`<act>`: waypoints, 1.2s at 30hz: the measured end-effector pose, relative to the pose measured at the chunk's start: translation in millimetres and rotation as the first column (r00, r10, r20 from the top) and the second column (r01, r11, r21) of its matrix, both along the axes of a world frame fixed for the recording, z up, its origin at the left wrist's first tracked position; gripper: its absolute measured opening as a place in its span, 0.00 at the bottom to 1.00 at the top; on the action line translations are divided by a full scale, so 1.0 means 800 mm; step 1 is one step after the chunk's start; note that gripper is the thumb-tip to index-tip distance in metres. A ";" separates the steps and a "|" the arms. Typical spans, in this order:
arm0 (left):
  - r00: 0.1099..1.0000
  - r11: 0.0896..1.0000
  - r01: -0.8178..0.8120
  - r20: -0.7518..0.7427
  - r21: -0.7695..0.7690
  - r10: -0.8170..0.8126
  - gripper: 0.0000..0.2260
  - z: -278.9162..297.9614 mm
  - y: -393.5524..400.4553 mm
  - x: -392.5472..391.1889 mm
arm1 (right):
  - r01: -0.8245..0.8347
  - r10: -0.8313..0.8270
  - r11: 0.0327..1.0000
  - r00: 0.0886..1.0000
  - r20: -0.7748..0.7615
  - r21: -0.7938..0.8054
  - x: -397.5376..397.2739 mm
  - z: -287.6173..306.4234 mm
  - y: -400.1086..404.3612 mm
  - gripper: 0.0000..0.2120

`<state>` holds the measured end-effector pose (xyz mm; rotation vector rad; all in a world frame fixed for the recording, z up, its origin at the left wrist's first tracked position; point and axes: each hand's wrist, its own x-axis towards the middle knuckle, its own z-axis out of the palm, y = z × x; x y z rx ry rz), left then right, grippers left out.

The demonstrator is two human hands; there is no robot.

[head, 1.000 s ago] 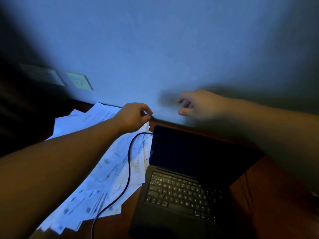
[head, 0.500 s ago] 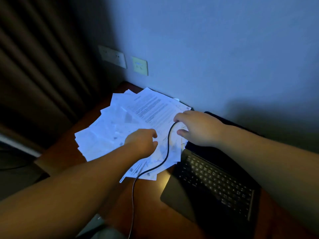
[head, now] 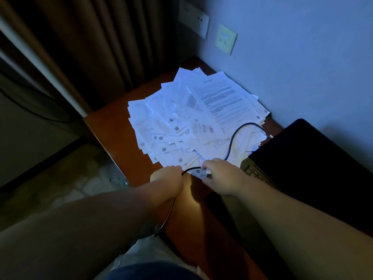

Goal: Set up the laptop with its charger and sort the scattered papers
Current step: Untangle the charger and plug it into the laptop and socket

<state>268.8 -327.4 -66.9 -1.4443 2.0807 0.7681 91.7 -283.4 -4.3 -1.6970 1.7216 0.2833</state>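
Two hands low centre, both on the charger cable (head: 232, 142). Left hand (head: 168, 178) is fisted round the black cable; from under that wrist the cable drops off the near counter edge toward the person's lap. Right hand (head: 219, 176) has fingers curled over a small pale piece on the cable, right at the near edge of the papers; can't tell if it's a plug or an adapter. A short run of cable bridges the gap between the hands.

From the right hand the cable loops up over the papers (head: 193, 118), arcs right and ends beside the laptop's left edge; the tip looks pale, and whether it's plugged in can't be made out.

Papers: loose white printed sheets, fanned and overlapping, covering the far left half of the counter (head: 113, 126), reaching back to the wall. Top sheet at the far end is dense text; several lower ones carry small square codes.

Laptop (head: 306, 158) is open, just right of the pile, screen dark, and the screen's lower-left corner overlaps the pile's right edge. Only a corner of the keyboard shows behind the right forearm.

Counter is reddish-brown wood, set in a corner. On the wall above the papers: one white socket plate (head: 193, 19), one pale switch plate (head: 226, 39) beside it. Dark curtain (head: 90, 47) hangs left of the counter. Lighting is dim and bluish.
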 end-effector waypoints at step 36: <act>0.934 0.880 -0.304 -0.070 0.364 0.351 0.11 0.047 -0.018 0.004 | 0.358 -0.550 0.811 0.736 0.394 0.463 0.069 -0.039 0.056 0.17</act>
